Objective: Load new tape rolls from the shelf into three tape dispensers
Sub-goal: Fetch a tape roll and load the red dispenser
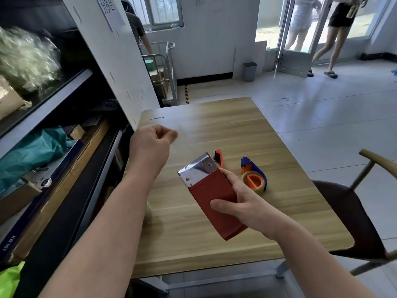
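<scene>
Currently the right hand [242,205] grips a red, metal-bladed tape dispenser [214,190] over the wooden table [279,151], blade pointing toward the left hand [150,145], fingers curled, contents unclear, beside the dark shelf [53,92].

Single head-worn wide view; forward and down; close over the table [236,130]

A stockroom or packing area, by the look of it: a dark metal shelf [53,93] crammed with cardboard cartons [71,168] and bagged goods [23,59], a metal cart [171,61] carrying boxes (over by the window), black-and-yellow hazard tape [186,94] on the tiled floor, and a red tape dispenser [214,201] and a blue tape dispenser [254,177] at a plain wooden table [214,125].
</scene>
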`<state>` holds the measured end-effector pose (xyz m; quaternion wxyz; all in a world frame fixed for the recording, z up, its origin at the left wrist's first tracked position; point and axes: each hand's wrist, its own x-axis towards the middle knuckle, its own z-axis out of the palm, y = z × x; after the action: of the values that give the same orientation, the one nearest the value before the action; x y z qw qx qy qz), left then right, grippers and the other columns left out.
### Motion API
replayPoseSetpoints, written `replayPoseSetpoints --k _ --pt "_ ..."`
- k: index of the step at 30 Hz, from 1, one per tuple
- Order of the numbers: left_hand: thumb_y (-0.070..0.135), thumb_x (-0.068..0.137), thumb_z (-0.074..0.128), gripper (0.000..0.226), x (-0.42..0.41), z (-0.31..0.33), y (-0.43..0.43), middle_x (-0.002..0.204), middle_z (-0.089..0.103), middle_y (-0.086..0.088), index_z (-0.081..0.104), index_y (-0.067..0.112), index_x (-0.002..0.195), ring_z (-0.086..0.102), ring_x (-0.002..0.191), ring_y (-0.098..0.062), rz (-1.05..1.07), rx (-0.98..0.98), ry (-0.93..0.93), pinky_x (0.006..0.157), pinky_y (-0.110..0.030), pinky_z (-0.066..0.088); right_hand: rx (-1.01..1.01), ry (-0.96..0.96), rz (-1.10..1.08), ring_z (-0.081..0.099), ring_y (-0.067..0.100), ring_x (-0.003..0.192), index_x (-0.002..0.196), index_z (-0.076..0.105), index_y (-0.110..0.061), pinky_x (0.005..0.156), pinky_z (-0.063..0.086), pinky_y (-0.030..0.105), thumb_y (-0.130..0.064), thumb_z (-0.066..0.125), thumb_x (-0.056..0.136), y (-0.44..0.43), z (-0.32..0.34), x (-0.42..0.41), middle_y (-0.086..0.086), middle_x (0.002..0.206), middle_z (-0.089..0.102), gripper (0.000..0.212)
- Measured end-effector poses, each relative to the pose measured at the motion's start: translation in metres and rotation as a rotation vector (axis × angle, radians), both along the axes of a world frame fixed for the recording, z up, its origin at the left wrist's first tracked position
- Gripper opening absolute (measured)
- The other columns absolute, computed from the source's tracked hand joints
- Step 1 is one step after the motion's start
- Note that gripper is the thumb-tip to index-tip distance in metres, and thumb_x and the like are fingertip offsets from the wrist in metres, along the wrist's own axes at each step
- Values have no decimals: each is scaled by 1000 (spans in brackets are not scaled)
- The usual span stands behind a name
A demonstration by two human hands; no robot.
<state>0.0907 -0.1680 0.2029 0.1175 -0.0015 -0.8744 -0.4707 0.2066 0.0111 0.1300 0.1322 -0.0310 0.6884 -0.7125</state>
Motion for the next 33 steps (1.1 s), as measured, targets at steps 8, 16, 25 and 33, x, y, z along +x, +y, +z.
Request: replayPoseSetpoints --k 8,16,25,33 --pt "29 84 75 15 -8 10 1 77 70 5 70 25 70 64 77 -14 23 30 39 83 -41 56 -8 -48 -25 69 14 103 134 38 -40 84 58 30 -17 67 90 1 3 0 -7 116 69 57" --pt "33 80 78 9 20 23 8 91 65 12 72 34 72 55 89 -4 -215 -163 257 86 -26 49 -51 -153 -134 70 17 99 139 39 -33 78 59 34 -18 67 90 1 -2 -3 -2 115 69 58" --pt "21 78 80 3 53 -40 33 79 67 5 78 20 77 51 93 -20 -433 -656 814 108 -65 29 -359 -318 -235 70 23 84 119 62 -15 68 58 37 -20 51 95 7 10 -17 9 95 73 27" --pt "15 88 66 10 51 -52 32 89 66 2 74 16 92 49 104 -22 -450 -943 993 116 -61 20 -348 -265 -313 73 18 76 119 64 -21 63 60 36 -39 57 95 4 9 -19 4 91 75 31"
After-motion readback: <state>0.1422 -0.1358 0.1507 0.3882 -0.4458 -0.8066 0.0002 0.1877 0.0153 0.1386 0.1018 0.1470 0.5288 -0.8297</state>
